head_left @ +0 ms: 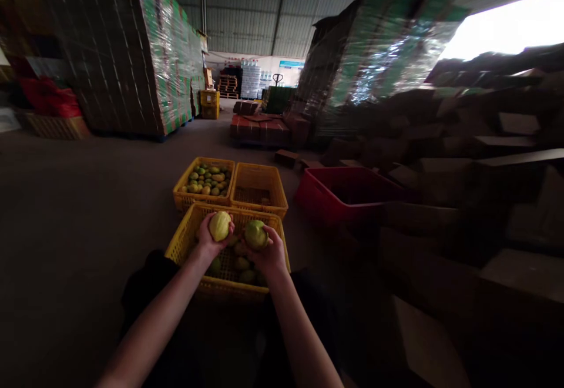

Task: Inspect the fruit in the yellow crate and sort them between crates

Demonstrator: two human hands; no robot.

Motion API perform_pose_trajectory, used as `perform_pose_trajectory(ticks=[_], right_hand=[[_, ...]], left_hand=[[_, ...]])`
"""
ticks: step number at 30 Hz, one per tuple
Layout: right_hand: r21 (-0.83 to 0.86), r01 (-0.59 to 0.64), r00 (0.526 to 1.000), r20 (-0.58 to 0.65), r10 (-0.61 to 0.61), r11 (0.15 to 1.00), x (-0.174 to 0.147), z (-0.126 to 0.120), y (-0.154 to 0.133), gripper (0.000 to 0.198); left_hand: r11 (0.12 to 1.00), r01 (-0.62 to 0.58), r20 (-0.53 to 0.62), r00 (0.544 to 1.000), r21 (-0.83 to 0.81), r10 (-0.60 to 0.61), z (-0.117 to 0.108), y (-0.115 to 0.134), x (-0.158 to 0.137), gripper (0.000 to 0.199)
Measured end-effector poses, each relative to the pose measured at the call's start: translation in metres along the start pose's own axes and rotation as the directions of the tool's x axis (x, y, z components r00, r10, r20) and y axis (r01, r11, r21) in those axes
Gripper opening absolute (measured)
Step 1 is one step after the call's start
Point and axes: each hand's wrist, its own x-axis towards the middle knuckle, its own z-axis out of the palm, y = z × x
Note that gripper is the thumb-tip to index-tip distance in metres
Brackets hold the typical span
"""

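Observation:
My left hand [213, 237] is wrapped round a pale yellow, slightly ridged fruit [219, 226]. Level with it, my right hand [271, 251] grips a rounder green fruit [255, 234]. Their exact kind I cannot make out. Both fruits are held up over the near yellow plastic crate [178, 247], which stands between my knees. Inside that crate lie several greenish fruits [247, 276], partly hidden by my hands and in shadow.
Beyond the near crate stand a yellow crate [202, 200] filled with yellow and green fruits and another yellow crate [259, 204] with little visible inside. To the right are a red bin [321, 200] and piled cardboard boxes [440, 170]. Wrapped stacks [171, 53] rise behind.

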Motion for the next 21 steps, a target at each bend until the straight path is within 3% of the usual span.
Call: perform_pose_trajectory(ticks=[5,10,21], right_hand=[[0.021,0.046,0.999,0.015,-0.046,0.999,-0.002,0.004,-0.001,0.009],[0.034,0.078,0.996,-0.045,-0.077,0.996,0.0,0.013,0.0,0.003],[0.014,0.024,0.985,-0.17,-0.021,1.0,0.014,0.014,-0.008,0.014]], left_hand=[[0.999,-0.052,0.003,0.999,0.008,0.052,0.0,-0.004,0.0,0.024],[0.997,-0.08,-0.08,0.994,-0.018,0.078,-0.001,-0.008,0.008,0.034],[0.987,-0.084,-0.154,0.986,-0.14,0.062,0.001,-0.018,0.031,0.032]])
